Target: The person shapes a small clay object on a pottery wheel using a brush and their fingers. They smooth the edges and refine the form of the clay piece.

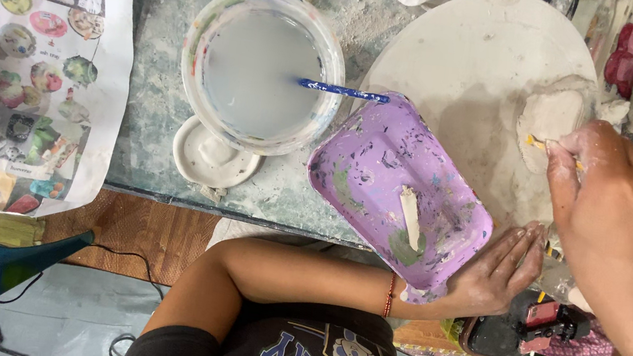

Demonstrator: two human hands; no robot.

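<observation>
**A thin brush touches a lump of clay**

The clay piece (551, 118) is pale and lumpy. It sits on a big round white board (460, 59), near the board's right edge. A small brush (537, 141) with a yellow tip lies against the bottom of the clay. Its long side runs left to right, with the tip pointing left at the clay and the rest hidden under the hand.

The right hand (626, 216) is the one nearer the clay. Its fingers (567, 165) are pressed together and pinch the brush. The clay lies up and to the left of those fingers, just beside them. The hand has white dust on it.

The left hand (499, 273) is lower down, well apart from the clay. Its fingers are held straight and close together. It rests flat by the corner of a purple tray (366, 168), touching the tray's edge. It holds nothing.

The purple tray is smeared with paint, and a pale flat stick (410, 218) lies in it. To the left is a round tub of cloudy water (261, 71) with a blue stick (343, 91) across its rim. A small white lid (210, 158) lies just below the tub. All of this sits on a dusty grey surface (157, 102). A printed paper sheet (33, 63) covers the far left.
</observation>
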